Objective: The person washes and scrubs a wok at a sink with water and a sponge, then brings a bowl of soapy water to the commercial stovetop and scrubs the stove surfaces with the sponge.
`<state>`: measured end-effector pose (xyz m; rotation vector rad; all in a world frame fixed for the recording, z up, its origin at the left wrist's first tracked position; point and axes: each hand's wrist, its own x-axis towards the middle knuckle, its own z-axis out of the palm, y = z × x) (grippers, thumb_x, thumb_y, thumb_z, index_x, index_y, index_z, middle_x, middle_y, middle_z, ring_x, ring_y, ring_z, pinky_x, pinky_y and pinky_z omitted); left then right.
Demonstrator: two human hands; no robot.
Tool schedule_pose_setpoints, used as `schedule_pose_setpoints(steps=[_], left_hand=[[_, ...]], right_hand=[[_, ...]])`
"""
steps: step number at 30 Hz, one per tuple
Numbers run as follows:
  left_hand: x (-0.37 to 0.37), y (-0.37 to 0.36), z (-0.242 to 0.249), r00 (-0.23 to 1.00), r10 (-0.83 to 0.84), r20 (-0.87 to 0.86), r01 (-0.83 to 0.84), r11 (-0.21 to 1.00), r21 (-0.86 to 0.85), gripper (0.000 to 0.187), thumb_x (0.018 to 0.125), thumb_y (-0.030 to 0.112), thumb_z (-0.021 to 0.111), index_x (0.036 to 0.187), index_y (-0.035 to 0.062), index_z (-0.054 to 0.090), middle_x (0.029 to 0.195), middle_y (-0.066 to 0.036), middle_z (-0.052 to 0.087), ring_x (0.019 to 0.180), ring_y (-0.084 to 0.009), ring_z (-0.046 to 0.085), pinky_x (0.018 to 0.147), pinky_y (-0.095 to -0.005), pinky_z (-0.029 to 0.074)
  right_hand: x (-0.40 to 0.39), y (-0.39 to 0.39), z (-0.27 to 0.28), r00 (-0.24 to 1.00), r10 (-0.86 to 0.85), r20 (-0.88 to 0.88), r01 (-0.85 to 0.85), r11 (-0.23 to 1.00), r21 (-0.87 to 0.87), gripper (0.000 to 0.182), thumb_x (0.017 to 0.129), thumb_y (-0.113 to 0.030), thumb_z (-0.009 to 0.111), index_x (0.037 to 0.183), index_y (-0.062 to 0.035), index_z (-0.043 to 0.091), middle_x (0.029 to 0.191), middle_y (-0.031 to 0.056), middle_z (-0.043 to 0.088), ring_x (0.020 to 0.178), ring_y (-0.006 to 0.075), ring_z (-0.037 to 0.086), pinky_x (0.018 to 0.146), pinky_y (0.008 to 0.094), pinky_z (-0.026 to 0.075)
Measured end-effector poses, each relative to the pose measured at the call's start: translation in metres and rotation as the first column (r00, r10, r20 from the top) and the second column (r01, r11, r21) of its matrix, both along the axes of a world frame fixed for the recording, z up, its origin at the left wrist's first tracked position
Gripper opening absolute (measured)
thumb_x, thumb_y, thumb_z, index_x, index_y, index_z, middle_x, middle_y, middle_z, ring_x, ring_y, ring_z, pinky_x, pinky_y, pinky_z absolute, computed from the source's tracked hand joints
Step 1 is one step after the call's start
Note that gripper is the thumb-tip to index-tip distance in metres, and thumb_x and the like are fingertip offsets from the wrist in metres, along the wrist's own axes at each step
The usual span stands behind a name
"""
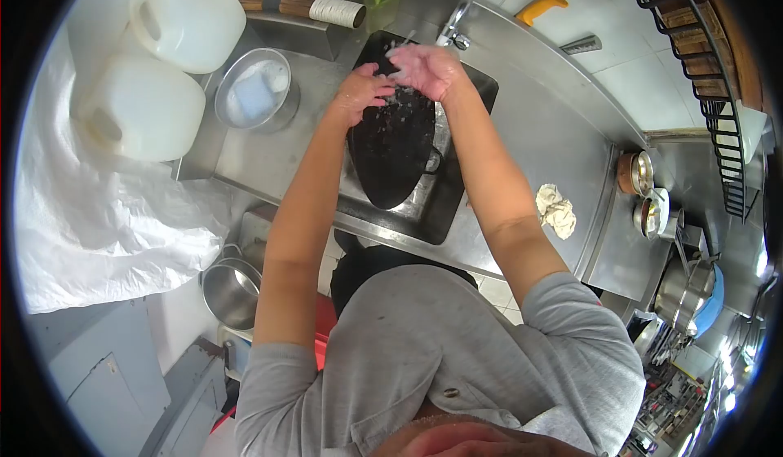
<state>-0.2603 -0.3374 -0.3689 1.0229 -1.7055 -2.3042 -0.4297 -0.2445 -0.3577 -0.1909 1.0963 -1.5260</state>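
A black wok [391,155] with a small loop handle stands tilted in the sink [457,188], its dark surface flecked with water or suds. Over its upper part is my left hand [363,94], wet, with fingers apart and nothing in it. My right hand [428,70] is just under the tap [454,25], wet and whitish with splashing water, its fingers spread and holding nothing. The fingertips of both hands come close together above the wok.
Left of the sink, a metal pot [257,90] holds suds and a pale blue sponge. A bamboo brush [302,7] and a green soap bottle [381,2] are behind. White jugs [147,106] stand far left; a crumpled cloth [555,211] lies on the right counter.
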Motion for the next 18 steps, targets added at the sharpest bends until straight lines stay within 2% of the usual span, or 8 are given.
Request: schedule_pose_setpoints(steps=[3, 4, 7, 8, 11, 12, 16, 18], left_hand=[[0.002, -0.007, -0.009, 0.999, 0.042, -0.006, -0.041, 0.999, 0.03, 0.059, 0.099, 0.025, 0.053, 0.146, -0.0011, 0.031, 0.119, -0.015, 0.066, 0.104, -0.0234, 0.065, 0.084, -0.0367, 0.052], [0.002, -0.009, -0.009, 0.998, 0.063, -0.01, -0.062, 0.997, 0.054, 0.057, 0.099, 0.026, 0.052, 0.145, -0.0011, 0.032, 0.119, -0.015, 0.066, 0.104, -0.0238, 0.065, 0.084, -0.0369, 0.052], [0.004, -0.009, -0.01, 0.996, 0.093, 0.016, -0.094, 0.992, 0.086, 0.055, 0.101, 0.029, 0.05, 0.144, -0.001, 0.034, 0.119, -0.017, 0.066, 0.103, -0.0251, 0.066, 0.082, -0.0374, 0.054], [0.003, -0.011, -0.007, 0.995, 0.098, 0.022, -0.1, 0.992, 0.083, 0.054, 0.101, 0.029, 0.05, 0.143, -0.0009, 0.034, 0.119, -0.017, 0.066, 0.102, -0.0257, 0.067, 0.081, -0.0374, 0.054], [0.004, -0.01, -0.004, 0.998, 0.061, 0.006, -0.061, 0.993, 0.1, 0.058, 0.101, 0.028, 0.051, 0.146, -0.0004, 0.03, 0.12, -0.018, 0.065, 0.099, -0.0266, 0.069, 0.077, -0.0366, 0.056], [0.004, -0.009, -0.003, 0.999, 0.045, -0.004, -0.045, 0.995, 0.095, 0.061, 0.1, 0.028, 0.052, 0.148, -0.0004, 0.027, 0.122, -0.019, 0.064, 0.097, -0.0268, 0.069, 0.076, -0.0368, 0.056], [0.009, -0.003, 0.002, 0.999, -0.021, -0.031, 0.023, 0.997, 0.075, 0.069, 0.098, 0.029, 0.054, 0.152, 0.0006, 0.02, 0.127, -0.02, 0.06, 0.094, -0.0273, 0.07, 0.075, -0.0367, 0.055], [0.01, -0.004, 0.005, 0.998, -0.042, -0.04, 0.044, 0.997, 0.065, 0.072, 0.097, 0.028, 0.055, 0.153, 0.0027, 0.018, 0.128, -0.021, 0.059, 0.094, -0.0264, 0.069, 0.075, -0.0355, 0.055]], right_hand=[[0.003, -0.007, -0.012, 0.923, -0.384, 0.031, 0.357, 0.883, 0.305, 0.034, 0.101, -0.023, 0.042, 0.11, 0.0065, 0.056, 0.112, 0.0233, 0.062, 0.104, 0.0372, 0.062, 0.088, 0.0517, 0.052], [0.018, -0.01, 0.016, 0.877, -0.48, 0.017, 0.45, 0.834, 0.32, 0.04, 0.101, -0.025, 0.039, 0.113, 0.0097, 0.055, 0.116, 0.0264, 0.06, 0.108, 0.0393, 0.06, 0.099, 0.0525, 0.046], [0.008, -0.009, 0.024, 0.937, -0.006, 0.348, 0.075, 0.98, -0.187, 0.044, 0.101, -0.026, 0.038, 0.118, 0.0125, 0.053, 0.12, 0.0278, 0.059, 0.114, 0.0396, 0.058, 0.106, 0.0508, 0.041], [0.003, -0.004, 0.022, 0.947, 0.086, 0.311, -0.029, 0.983, -0.181, 0.04, 0.099, -0.022, 0.047, 0.119, 0.012, 0.054, 0.116, 0.0263, 0.063, 0.104, 0.0365, 0.064, 0.097, 0.0483, 0.05], [0.006, -0.005, -0.007, 0.968, -0.138, -0.211, 0.179, 0.965, 0.19, 0.029, 0.096, -0.017, 0.058, 0.11, 0.0077, 0.06, 0.097, 0.0193, 0.069, 0.086, 0.0304, 0.069, 0.079, 0.0434, 0.058], [0.001, 0.0, -0.012, 0.978, -0.197, -0.073, 0.206, 0.966, 0.156, 0.017, 0.093, -0.015, 0.065, 0.095, 0.0018, 0.064, 0.078, 0.0102, 0.067, 0.064, 0.0209, 0.066, 0.061, 0.0377, 0.058], [0.01, 0.006, 0.006, 0.972, -0.054, -0.229, 0.109, 0.966, 0.234, 0.021, 0.093, -0.025, 0.064, 0.092, -0.0037, 0.064, 0.07, 0.0034, 0.061, 0.046, 0.013, 0.049, 0.053, 0.0355, 0.053], [0.003, 0.002, 0.002, 0.965, -0.054, -0.258, 0.122, 0.958, 0.258, 0.024, 0.093, -0.027, 0.063, 0.093, -0.0033, 0.063, 0.071, 0.0046, 0.062, 0.05, 0.0148, 0.052, 0.061, 0.0364, 0.054]])
